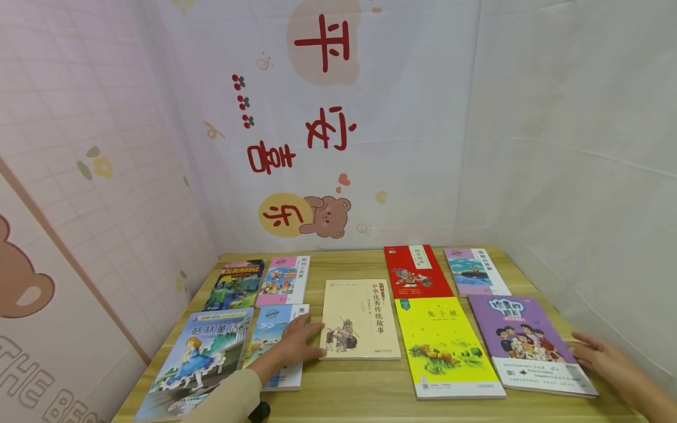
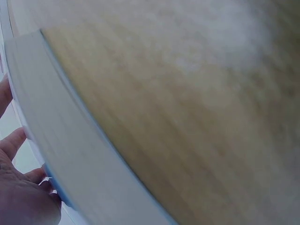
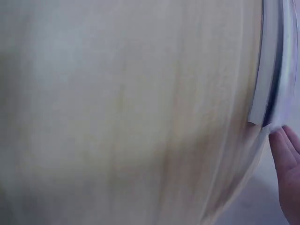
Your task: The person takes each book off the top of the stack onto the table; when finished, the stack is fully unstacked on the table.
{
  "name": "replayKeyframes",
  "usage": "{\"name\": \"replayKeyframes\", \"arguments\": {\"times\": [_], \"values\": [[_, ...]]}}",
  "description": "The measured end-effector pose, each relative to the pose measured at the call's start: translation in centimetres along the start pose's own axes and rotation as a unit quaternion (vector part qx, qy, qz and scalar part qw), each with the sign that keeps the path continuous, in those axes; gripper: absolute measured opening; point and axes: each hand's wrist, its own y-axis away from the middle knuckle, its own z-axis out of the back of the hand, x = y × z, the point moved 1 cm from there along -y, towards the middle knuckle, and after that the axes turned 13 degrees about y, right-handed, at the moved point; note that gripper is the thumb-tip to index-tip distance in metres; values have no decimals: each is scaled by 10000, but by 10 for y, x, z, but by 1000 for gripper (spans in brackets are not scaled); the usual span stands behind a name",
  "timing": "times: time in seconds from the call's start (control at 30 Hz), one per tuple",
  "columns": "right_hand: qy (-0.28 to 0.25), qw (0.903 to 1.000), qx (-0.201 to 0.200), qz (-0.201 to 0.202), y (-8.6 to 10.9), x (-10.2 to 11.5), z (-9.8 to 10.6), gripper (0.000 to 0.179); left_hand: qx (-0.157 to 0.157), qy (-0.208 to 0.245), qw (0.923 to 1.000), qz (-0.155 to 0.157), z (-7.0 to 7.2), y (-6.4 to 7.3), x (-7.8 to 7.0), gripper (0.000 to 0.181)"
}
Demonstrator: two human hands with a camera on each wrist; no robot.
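Note:
In the head view my left hand [image 1: 297, 341] is over a blue-covered book [image 1: 268, 326], with its fingers spread toward the left edge of a cream book [image 1: 362, 317]. Thumb and fingertips are at that edge; whether they press on it I cannot tell. A thick page edge [image 2: 79, 131] runs beside the fingers in the left wrist view. My right hand [image 1: 605, 359] reaches in from the right, fingers extended along the right edge of a purple book [image 1: 520, 338]. In the right wrist view the fingertips meet a book's corner [image 3: 269, 110]. Neither hand visibly grips anything.
Left on the wooden table [image 1: 359, 390] lie a Grimm-style storybook [image 1: 203, 358], a dark green book [image 1: 236, 286] and a pink-and-white book [image 1: 282, 282]. Rightward are red [image 1: 412, 273], yellow [image 1: 446, 349] and pink-bordered [image 1: 476, 273] books. Printed cloth walls [image 1: 402, 147] enclose the table.

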Motion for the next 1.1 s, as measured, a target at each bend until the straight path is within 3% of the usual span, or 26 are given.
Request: {"name": "replayKeyframes", "arguments": {"times": [0.07, 0.17, 0.37, 0.5, 0.6, 0.7, 0.83, 1.0, 1.1], "values": [[128, 9997, -147, 166, 1, 3, 3, 76, -5, -27, 10000, 9, 0, -1, 1, 67], [-128, 9992, -288, 243, 2, 6, 6, 80, -12, -63, 10000, 20, -1, -2, 2, 67], [-840, 9962, -32, 220, -2, 15, 2, 87, -27, -85, 10000, 7, -1, -1, 2, 67], [-1860, 9813, -27, 501, -7, 27, -8, 77, 8, -173, 9998, -43, 1, -2, 2, 67], [-2266, 9719, -64, 632, -10, 40, -15, 76, 79, -99, 9998, -146, 4, -3, 0, 65], [-1932, 9786, -45, 710, -13, 57, -19, 81, 106, 188, 9995, -230, 9, -6, -2, 61], [-1503, 9861, -19, 714, -19, 81, -25, 82, -106, 444, 9987, -222, 20, -12, -7, 57], [-1310, 9857, -178, 1049, -30, 111, -38, 75, -569, 298, 9978, -145, 37, -22, -14, 58], [-1001, 9862, -285, 1291, -36, 132, -45, 74, -862, 35, 9959, -256, 47, -28, -20, 56]]}}
